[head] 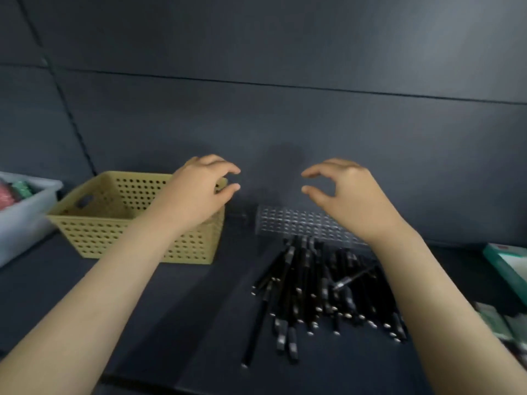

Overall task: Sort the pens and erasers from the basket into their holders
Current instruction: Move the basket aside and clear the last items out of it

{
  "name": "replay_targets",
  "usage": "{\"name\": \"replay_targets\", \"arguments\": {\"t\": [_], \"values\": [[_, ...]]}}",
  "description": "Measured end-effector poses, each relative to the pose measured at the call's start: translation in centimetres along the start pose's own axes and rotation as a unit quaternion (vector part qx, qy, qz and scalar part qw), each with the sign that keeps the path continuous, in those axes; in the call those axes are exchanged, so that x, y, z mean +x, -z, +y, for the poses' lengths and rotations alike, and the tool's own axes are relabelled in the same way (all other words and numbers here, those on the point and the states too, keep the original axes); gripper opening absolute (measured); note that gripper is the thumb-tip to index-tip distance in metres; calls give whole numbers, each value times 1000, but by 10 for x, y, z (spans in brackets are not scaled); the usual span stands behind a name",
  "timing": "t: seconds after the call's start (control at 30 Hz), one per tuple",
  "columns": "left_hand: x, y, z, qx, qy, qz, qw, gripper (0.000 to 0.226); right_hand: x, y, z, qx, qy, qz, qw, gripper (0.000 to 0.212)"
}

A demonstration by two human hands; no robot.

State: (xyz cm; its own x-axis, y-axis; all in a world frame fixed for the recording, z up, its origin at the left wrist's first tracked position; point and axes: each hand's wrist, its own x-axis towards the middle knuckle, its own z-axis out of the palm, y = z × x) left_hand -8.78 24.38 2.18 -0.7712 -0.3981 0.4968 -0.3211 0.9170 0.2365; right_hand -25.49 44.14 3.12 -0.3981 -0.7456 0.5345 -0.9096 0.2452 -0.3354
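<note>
Pens [328,292] lie in one loose black heap on the dark table [171,309], outside the basket [94,232], to its right and nearer to me. Most of them run lengthwise from me toward the wall, tips fanned slightly; one lies crosswise on top at the right. The basket stands at left, and nothing is seen in the part of its inside that shows. The clear perforated holder [296,223] stands just beyond the heap's far ends. No erasers can be made out.

My left hand [199,189] hangs above the basket's right rim; my right hand [348,192] hangs above the holder. Both are loosely curled, thumb and forefinger apart, holding nothing.

Judgement: the heap lies below the right hand and back toward me, so that hand is the nearer one for the pick.
</note>
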Motion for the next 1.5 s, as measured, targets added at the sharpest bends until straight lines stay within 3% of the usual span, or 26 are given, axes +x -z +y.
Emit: {"name": "replay_targets", "arguments": {"t": [0.23, 0.37, 0.5, 0.63, 0.87, 1.17, 1.23, 1.5], "values": [[-9, 49, -142, 28, 48, -59, 997, 32, 77, -97, -92, 18, 24, -60, 998, 22], [-8, 50, -198, 39, 55, -100, 993, 31, 101, -149, -123, 31, -1, -96, 995, 21], [-10, 35, -233, 33, 59, -164, 984, 33, 115, -197, -140, -3, -36, -184, 982, 26], [-14, 20, -238, 51, 37, -224, 973, 36, 109, -218, -139, -3, -95, -271, 958, 31], [-53, 14, -221, 12, 25, -360, 933, 54, 68, -211, -138, 9, -147, -305, 941, 42], [-81, 13, -216, 8, 36, -329, 944, 53, 35, -211, -150, 6, -130, -248, 960, 25], [-84, 12, -214, -6, 42, -327, 944, 51, 32, -210, -152, -23, -113, -217, 969, 33], [-85, 14, -208, -9, 59, -361, 931, 47, 32, -202, -160, -144, -92, -252, 952, 55]]}}
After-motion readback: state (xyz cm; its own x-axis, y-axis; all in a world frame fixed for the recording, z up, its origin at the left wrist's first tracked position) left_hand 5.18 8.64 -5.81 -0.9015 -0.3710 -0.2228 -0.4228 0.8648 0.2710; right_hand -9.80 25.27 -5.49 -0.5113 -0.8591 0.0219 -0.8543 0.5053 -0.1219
